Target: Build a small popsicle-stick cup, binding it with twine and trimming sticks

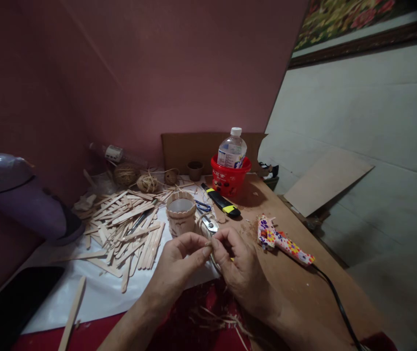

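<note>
Nearest me, frayed twine strands [225, 319] lie over red cloth [101, 324]. Beyond them my left hand [182, 261] and right hand [239, 265] meet, thumbs and forefingers pinching a bit of twine [208, 244] between them (too small for me to make out its ends). Just past the fingertips sit metal-headed cutters [210, 224], with a scalloped wooden pot [181, 224] to their left and a floral glue gun [292, 247] to their right. Farther back, a clear bottle [231, 152] stands in a red bucket [226, 185].
</note>
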The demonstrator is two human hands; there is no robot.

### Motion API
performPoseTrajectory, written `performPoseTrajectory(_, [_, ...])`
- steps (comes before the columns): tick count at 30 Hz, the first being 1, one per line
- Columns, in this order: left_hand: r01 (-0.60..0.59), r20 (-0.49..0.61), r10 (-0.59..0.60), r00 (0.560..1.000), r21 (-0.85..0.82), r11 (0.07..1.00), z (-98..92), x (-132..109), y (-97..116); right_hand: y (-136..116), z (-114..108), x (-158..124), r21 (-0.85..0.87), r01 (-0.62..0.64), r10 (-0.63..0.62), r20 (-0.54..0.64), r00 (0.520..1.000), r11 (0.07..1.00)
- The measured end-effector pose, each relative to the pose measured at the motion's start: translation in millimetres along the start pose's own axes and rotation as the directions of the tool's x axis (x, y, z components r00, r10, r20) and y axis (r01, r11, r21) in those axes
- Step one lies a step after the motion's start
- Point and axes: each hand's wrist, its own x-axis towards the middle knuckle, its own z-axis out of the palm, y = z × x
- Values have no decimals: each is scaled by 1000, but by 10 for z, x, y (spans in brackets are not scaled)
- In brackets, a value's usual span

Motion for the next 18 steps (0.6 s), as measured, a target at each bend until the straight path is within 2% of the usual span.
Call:
performPoseTrajectory(9, [-51,21,49,999,70,996,8,-16,18,-11,-7,9,33,-10,9,13,1000,999])
performPoseTrajectory(18, [-92,-8,93,996,100,991,2,-3,-8,-35,-9,6,72,-31,27,50,998,997])
